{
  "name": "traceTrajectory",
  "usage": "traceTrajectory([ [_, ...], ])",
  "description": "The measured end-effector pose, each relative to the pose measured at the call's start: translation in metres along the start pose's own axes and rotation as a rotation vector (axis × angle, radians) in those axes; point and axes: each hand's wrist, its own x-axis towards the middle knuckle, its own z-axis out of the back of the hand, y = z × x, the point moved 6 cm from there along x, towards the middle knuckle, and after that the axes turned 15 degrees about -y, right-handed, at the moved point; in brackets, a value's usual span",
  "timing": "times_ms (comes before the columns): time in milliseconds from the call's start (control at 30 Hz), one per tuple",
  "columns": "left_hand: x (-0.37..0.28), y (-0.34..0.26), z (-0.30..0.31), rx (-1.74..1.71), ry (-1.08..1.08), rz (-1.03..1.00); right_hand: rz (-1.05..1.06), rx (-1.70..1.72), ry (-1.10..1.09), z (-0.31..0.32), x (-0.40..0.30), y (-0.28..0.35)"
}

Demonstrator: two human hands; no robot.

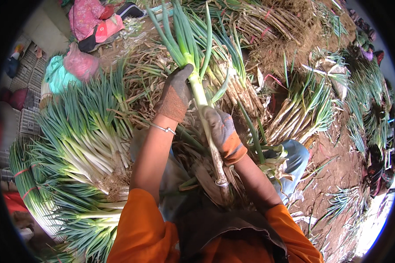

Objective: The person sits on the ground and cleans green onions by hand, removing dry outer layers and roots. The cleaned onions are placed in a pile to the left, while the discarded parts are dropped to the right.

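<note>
A large green onion [199, 88] stands out lengthwise in front of me, leaves away from me and its brown lower stalk near my lap. My left hand [177, 93], in a grey and orange knit glove, is closed around it just below the leaves. Lower down, my right hand [221, 131] in a like glove grips the pale stalk, thumb along it. Loose brown outer skins [207, 184] hang by the lower stalk. Beyond my hands lies a heap of unpeeled green onions [238, 85] with dry, soiled stalks.
Green onions with white stalks [89, 144] are piled at left, beside banded bundles [28, 184]. More soiled onions [296, 111] lie at right on brown ground [329, 164]. A person in pink [89, 19], plastic bags [80, 62] and plastic crates [29, 121] are at upper left.
</note>
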Motion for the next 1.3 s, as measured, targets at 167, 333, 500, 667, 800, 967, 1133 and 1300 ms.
traceTrajectory([
  [167, -0.021, -0.003, -0.016, -0.186, 0.058, 0.061, 0.755, -0.786, 0.028, 0.011, -0.013, -0.034],
  [333, -0.025, -0.008, -0.016, -0.236, 0.335, 0.084, 0.377, -0.783, 0.439, 0.083, -0.115, -0.155],
  [500, -0.034, -0.007, -0.022, -0.227, 0.321, 0.132, 0.45, -1.207, 0.878, 0.098, -0.13, -0.107],
  [667, -0.022, -0.014, -0.025, -0.114, 0.184, 0.047, 0.452, -0.668, 0.101, 0.064, -0.019, 0.006],
  [800, -0.024, -0.015, -0.031, -0.103, 0.183, -0.045, 0.072, -0.021, 0.036, 0.012, 0.028, 0.057],
  [967, -0.029, -0.013, -0.045, -0.144, 0.42, 0.06, 0.478, -0.06, 0.04, -0.028, 0.061, 0.079],
  [1133, -0.003, -0.007, -0.018, -0.278, 0.138, 0.081, 0.753, -0.335, -0.044, -0.034, 0.057, 0.068],
  [1300, -0.029, -0.022, -0.035, -0.216, 0.174, 0.016, 0.979, -0.295, -0.214, -0.026, 0.055, 0.065],
])
